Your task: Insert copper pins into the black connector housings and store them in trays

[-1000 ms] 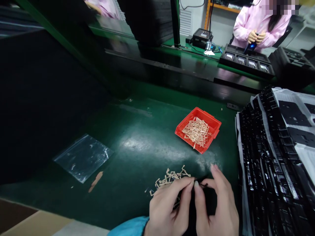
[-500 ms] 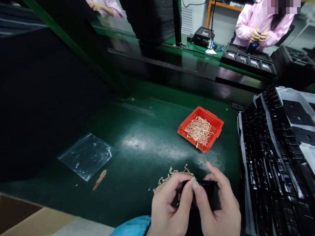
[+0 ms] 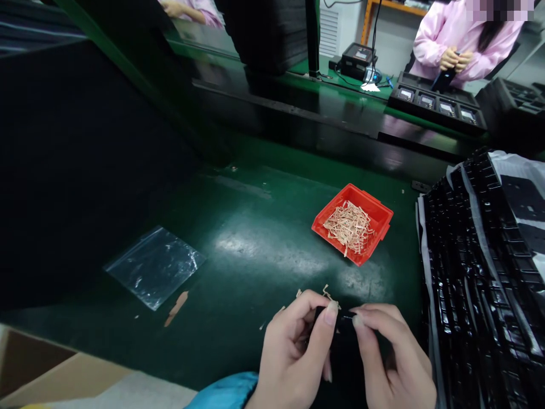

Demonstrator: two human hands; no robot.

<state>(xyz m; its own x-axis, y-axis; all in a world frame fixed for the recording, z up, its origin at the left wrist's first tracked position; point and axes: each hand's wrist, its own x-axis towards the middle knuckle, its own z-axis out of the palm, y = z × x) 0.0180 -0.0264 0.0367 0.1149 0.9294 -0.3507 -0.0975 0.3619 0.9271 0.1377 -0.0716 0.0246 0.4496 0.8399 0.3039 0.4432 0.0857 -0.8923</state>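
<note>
The left hand (image 3: 293,349) and right hand (image 3: 394,352) pinch a small dark part (image 3: 346,316) in a closed grip over the bench (image 3: 247,278). Seen from it, half-hidden loose strips (image 3: 327,292) lie at 11 o'clock, a red bin (image 3: 378,213) at 12, a clear bag (image 3: 155,267) near 10, black stacked trays (image 3: 464,255) at 3.

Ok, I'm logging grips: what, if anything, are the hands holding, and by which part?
A small black piece, pinched from its two sides by the left hand and right hand; the exact spots are hidden.
</note>
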